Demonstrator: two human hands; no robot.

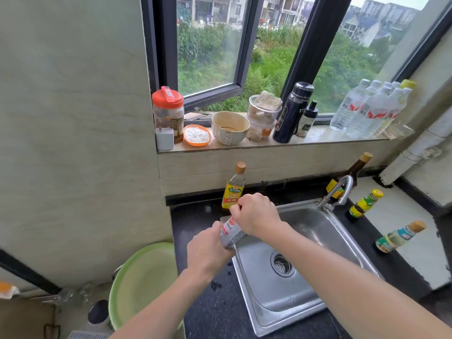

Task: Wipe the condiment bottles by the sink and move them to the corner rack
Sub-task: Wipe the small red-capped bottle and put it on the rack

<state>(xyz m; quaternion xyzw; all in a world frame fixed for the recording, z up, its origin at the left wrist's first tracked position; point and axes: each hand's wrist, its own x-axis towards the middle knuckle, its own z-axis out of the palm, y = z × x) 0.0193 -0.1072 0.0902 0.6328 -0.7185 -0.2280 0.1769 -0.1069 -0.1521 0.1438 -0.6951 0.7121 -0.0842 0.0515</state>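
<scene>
Two hands on one bottle right now: the red-and-white-labelled condiment bottle [230, 233] is up off the counter, tilted, over the near-left corner of the steel sink [315, 231]. Left hand [208, 250] is wrapped round its base end, and right hand [256, 214] is curled over the neck end, so the cap is hidden. No cloth shows; one could be tucked in a palm, can't tell.

I'd call this the wiping step on the first bottle. Just behind it, the yellow-labelled bottle [233, 190] with a cork-coloured cap stands upright on the black countertop [215, 307] against the wall. Across the sink, behind the faucet [338, 192], is a tall dark bottle [355, 168]. Next come a green-and-yellow-labelled bottle [365, 204] and a clear bottle with a tan cap [401, 237], spaced apart down the right side. Four waiting, by my count.

Next move, I'd say: finish the rub-down with a firm hold, since the bottle may be slick. Then carry it to the corner rack, which isn't in view and has to be found first.
</scene>
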